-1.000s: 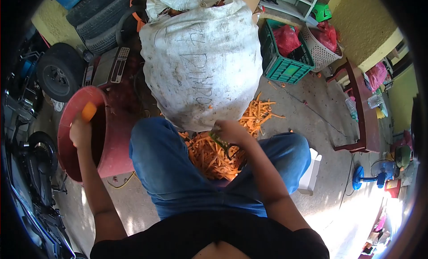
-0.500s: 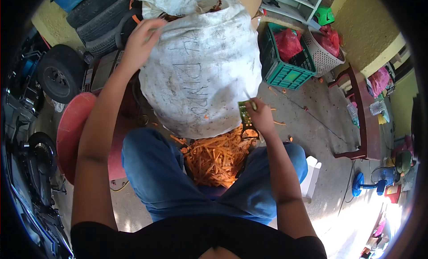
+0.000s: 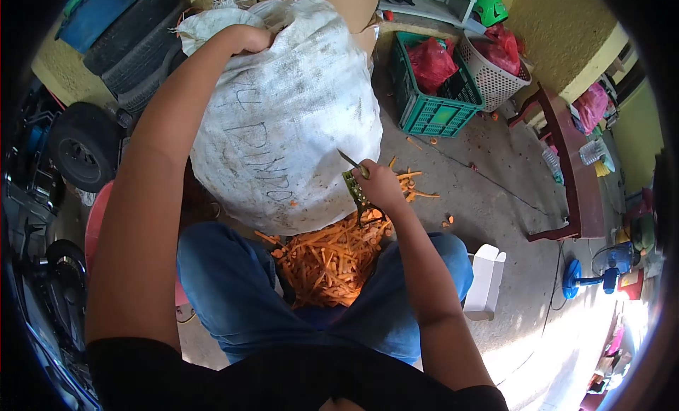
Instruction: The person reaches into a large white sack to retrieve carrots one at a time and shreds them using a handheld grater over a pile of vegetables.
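Note:
My left hand (image 3: 253, 38) reaches over the rim of a large white woven sack (image 3: 283, 128) with handwriting on it; its fingers are hidden in the sack's mouth. In front of the sack, my right hand (image 3: 382, 187) is closed round a small knife (image 3: 349, 159), its blade pointing up and left. The same hand holds a green tool (image 3: 351, 188) with holes and a dark looped end, whose exact kind I cannot make out. Between my knees, below the sack, lies a heap of orange peelings (image 3: 329, 262).
A green crate (image 3: 440, 114) and a white basket (image 3: 488, 61) with red plastic bags stand at the right. Orange scraps (image 3: 409, 181) lie on the floor near a white open box (image 3: 485, 284). Tyres (image 3: 85, 151) and a pink tub (image 3: 97, 213) are at the left.
My left hand has gone from above the sack's rim into its mouth. The view has shifted, so the sack appears further left. My right hand still holds the knife and green tool.

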{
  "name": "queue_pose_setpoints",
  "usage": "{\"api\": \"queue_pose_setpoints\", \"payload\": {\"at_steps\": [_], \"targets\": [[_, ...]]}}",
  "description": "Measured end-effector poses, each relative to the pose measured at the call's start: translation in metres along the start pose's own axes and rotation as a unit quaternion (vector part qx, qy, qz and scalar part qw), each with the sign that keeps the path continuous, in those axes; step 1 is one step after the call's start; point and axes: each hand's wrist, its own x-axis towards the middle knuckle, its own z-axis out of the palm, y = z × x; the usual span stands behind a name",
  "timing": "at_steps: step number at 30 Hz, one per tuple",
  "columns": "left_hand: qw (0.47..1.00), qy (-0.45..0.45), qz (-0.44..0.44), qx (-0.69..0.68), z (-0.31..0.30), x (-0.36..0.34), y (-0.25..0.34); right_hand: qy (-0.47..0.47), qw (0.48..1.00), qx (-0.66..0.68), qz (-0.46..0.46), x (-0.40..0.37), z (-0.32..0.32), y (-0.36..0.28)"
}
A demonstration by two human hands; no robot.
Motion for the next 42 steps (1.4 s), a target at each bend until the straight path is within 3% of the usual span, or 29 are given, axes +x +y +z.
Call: {"api": "queue_pose_setpoints", "payload": {"at_steps": [5, 7, 8, 10, 11, 13, 14, 16, 20, 23, 25, 29, 31, 32, 34, 35, 36, 38, 39, 42], "targets": [[0.994, 0.034, 0.054, 0.088, 0.004, 0.009, 0.011, -0.003, 1.000, 0.000, -0.016, 0.004, 0.007, -0.005], [0.983, 0.128, 0.051, 0.120, 0.008, 0.014, 0.011, 0.010, 1.000, 0.009, -0.018, 0.006, 0.006, -0.010], [0.983, 0.127, 0.051, 0.121, 0.009, 0.015, 0.010, 0.011, 1.000, 0.010, -0.016, 0.007, 0.006, -0.012], [0.989, 0.121, 0.084, -0.003, 0.015, -0.007, 0.019, 0.001, 1.000, 0.009, -0.007, 0.010, 0.006, -0.014], [0.989, 0.121, 0.083, -0.002, 0.016, 0.000, 0.012, 0.000, 1.000, 0.010, -0.007, 0.011, 0.007, -0.014], [0.967, 0.187, 0.165, -0.051, 0.022, 0.009, -0.002, -0.002, 1.000, 0.015, -0.021, 0.013, 0.010, -0.015], [0.967, 0.188, 0.163, -0.053, 0.021, 0.013, -0.008, -0.003, 1.000, 0.014, -0.021, 0.013, 0.010, -0.017], [0.958, 0.164, 0.155, -0.179, 0.024, 0.004, -0.002, -0.012, 1.000, 0.012, -0.015, 0.013, 0.010, -0.020], [0.944, 0.172, 0.149, -0.238, 0.029, -0.003, 0.000, -0.010, 1.000, 0.010, -0.025, 0.015, 0.012, -0.020], [0.903, 0.204, 0.138, -0.352, 0.027, 0.005, -0.008, -0.011, 1.000, 0.009, -0.016, 0.016, 0.015, -0.019], [0.867, 0.168, 0.107, -0.456, 0.024, -0.001, -0.001, -0.012, 1.000, 0.005, -0.025, 0.016, 0.016, -0.017], [0.839, 0.193, 0.076, -0.503, 0.023, 0.002, 0.007, -0.007, 1.000, 0.007, -0.021, 0.016, 0.016, -0.016], [0.779, 0.362, 0.239, -0.454, 0.018, 0.015, 0.002, -0.020, 1.000, 0.020, -0.012, 0.017, 0.014, -0.013], [0.778, 0.363, 0.239, -0.454, 0.013, 0.017, -0.005, -0.020, 1.000, 0.019, -0.013, 0.016, 0.013, -0.013], [0.683, 0.318, 0.284, -0.593, 0.000, 0.003, -0.009, -0.024, 1.000, 0.014, 0.008, 0.015, 0.010, -0.014], [0.661, 0.317, 0.299, -0.611, -0.006, -0.006, -0.015, -0.026, 1.000, 0.013, 0.004, 0.015, 0.010, -0.012], [0.661, 0.321, 0.298, -0.610, -0.009, -0.011, -0.024, -0.024, 1.000, 0.015, 0.004, 0.015, 0.010, -0.010], [0.605, 0.411, 0.295, -0.615, -0.014, -0.019, -0.041, -0.025, 1.000, 0.018, 0.000, 0.014, 0.010, -0.010], [0.598, 0.413, 0.246, -0.641, -0.015, -0.033, -0.039, -0.026, 1.000, 0.011, 0.005, 0.013, 0.008, -0.012], [0.575, 0.357, 0.247, -0.693, -0.024, -0.057, -0.062, -0.024, 1.000, -0.002, 0.004, 0.014, 0.012, -0.012]]}}
